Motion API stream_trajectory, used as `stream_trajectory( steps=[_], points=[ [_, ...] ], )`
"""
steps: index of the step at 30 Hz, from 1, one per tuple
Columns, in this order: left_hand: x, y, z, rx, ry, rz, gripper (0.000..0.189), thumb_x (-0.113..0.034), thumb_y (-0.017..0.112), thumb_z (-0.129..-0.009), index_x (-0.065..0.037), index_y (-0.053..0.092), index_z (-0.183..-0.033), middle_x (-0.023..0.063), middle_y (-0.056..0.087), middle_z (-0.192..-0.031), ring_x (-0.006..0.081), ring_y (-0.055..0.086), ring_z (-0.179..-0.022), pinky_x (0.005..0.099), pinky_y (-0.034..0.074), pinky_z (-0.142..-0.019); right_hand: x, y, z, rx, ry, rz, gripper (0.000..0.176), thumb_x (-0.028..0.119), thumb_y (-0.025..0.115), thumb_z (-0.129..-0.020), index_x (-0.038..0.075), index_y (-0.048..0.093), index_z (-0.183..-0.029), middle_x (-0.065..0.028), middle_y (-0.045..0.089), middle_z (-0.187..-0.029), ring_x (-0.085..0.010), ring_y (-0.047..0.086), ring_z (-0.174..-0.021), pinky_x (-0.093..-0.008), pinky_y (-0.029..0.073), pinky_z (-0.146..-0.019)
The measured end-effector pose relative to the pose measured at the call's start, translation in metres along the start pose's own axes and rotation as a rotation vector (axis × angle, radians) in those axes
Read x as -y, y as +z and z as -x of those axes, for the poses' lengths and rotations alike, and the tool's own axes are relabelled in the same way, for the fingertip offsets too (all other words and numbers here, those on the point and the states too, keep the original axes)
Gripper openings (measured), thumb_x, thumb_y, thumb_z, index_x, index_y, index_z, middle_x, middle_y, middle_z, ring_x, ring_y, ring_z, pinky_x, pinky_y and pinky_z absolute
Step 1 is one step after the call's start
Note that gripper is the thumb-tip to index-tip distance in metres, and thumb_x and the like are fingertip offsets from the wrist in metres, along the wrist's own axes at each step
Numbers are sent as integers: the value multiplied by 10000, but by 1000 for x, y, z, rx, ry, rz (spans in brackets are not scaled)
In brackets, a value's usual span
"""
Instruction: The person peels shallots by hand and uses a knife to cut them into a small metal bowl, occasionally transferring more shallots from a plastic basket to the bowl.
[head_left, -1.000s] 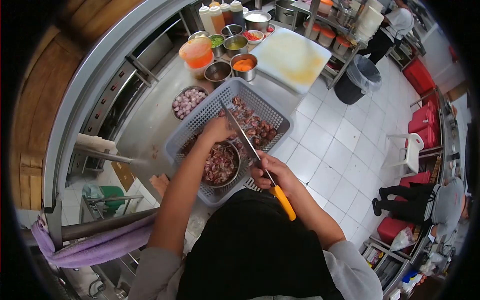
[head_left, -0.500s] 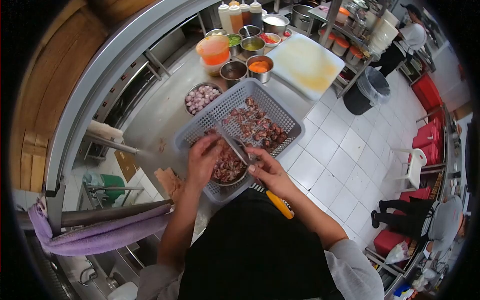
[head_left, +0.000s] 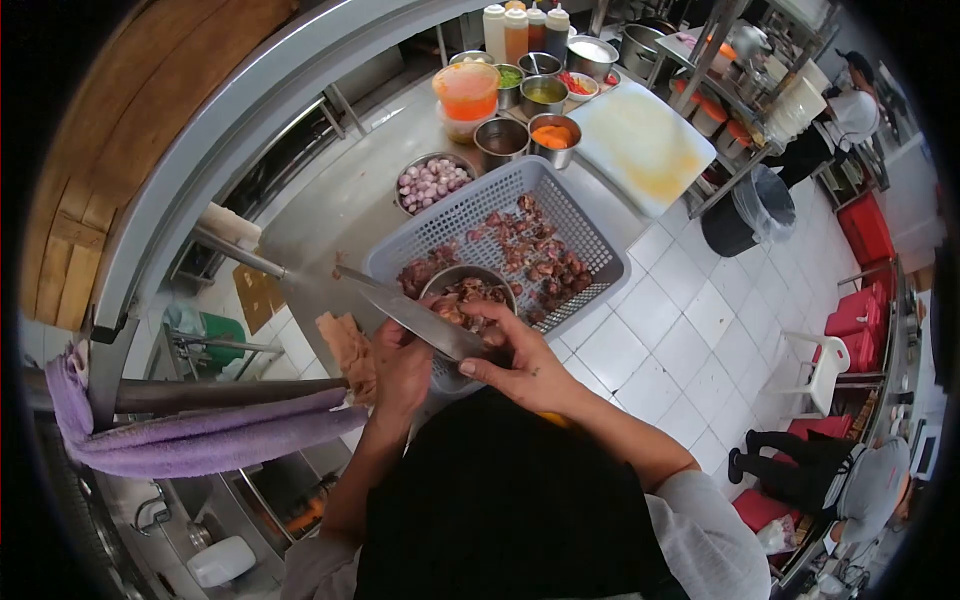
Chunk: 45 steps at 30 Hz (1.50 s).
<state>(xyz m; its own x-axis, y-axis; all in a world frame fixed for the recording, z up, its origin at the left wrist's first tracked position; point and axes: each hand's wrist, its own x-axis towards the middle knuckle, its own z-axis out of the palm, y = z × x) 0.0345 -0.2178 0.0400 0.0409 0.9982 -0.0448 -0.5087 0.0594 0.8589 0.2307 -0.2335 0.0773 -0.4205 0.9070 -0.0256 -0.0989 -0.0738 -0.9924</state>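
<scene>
gripping knife (head_left: 408, 314) near metal bowl (head_left: 466, 268)

The person is wearing a black apron (head_left: 500, 500) over a grey short-sleeved shirt (head_left: 705, 535). The left hand (head_left: 400, 365) and right hand (head_left: 525, 370) are going bare
</scene>
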Motion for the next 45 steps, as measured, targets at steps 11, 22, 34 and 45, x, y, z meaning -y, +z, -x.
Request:
stream_trajectory(
  steps=[11, 22, 34, 45],
  points=[
    [1, 15, 3, 1, -54, 66, 323, 70, 613, -904, 57, 571, -1224, 156, 635, -1210, 229, 621, -1129, 369, 483, -1020, 9, -4, 3, -23, 6, -40, 607, 63, 715, -889, 79, 405, -1410, 21, 496, -875, -70, 492, -855, -230, 406, -767],
    [-3, 24, 13, 17, -11, 119, 267, 100, 561, -900, 33, 593, -1157, 113, 652, -1115, 195, 637, -1042, 349, 499, -958, -7, 3, 1, -104, -205, 10, 540, 162, 768, -861, 72, 452, -1289, -33, 628, -843, -65, 503, -698, -233, 383, -593],
    [8, 30, 26, 14, 70, -39, 226, 49, 588, -926, 34, 596, -1152, 101, 654, -1124, 168, 627, -1047, 310, 487, -948, -15, 8, -7, -87, -197, -94, 357, 88, 720, -900, 66, 455, -1138, 12, 524, -871, -59, 475, -798, -227, 412, -734],
    [5, 23, 12, 46, -102, 170, 315, 24, 574, -946, 37, 566, -1261, 133, 615, -1211, 208, 602, -1110, 367, 500, -985, -9, -15, -17, 38, 122, -601, 257, 281, 681, -943, 99, 521, -1030, -13, 581, -748, -87, 519, -573, -226, 337, -468]
  ],
)
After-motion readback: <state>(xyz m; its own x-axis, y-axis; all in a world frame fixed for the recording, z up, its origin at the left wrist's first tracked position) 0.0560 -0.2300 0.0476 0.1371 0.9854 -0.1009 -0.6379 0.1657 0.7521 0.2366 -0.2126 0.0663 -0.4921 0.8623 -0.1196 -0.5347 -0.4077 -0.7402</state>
